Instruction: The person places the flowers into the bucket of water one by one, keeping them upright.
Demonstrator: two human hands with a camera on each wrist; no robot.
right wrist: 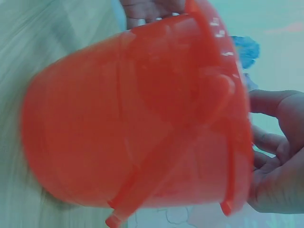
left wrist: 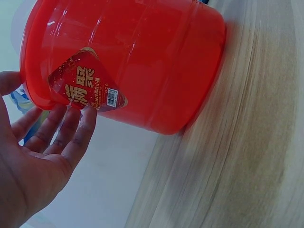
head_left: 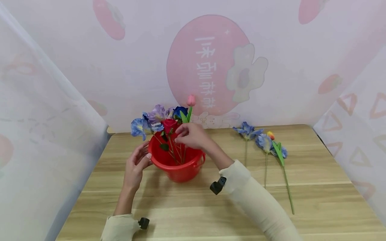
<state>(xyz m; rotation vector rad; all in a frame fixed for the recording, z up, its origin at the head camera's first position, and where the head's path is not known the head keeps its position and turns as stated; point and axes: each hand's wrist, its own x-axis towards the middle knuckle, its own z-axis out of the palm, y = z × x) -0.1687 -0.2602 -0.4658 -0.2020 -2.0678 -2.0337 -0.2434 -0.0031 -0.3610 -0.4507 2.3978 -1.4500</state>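
Observation:
A red bucket [head_left: 181,174] stands on the table, holding several artificial flowers. Among them are a red rose [head_left: 170,126], a dark blue rose [head_left: 180,112], a pink tulip [head_left: 191,100], a purple flower [head_left: 158,113] and a light blue flower [head_left: 140,128]. My left hand [head_left: 137,167] rests its fingertips against the bucket's outer side, just under the rim beside the label [left wrist: 85,80], its thumb at the rim. Over the bucket's opening, my right hand [head_left: 193,135] has bent fingers among the stems, close to the red rose. Whether they pinch a stem is hidden.
To the right lie several loose flowers: blue flowers [head_left: 248,130] and an orange-yellow tulip [head_left: 270,135] with a long green stem. The bucket's handle [right wrist: 166,161] hangs down its side. A pale printed curtain [head_left: 144,67] rises behind the wooden table [head_left: 187,214].

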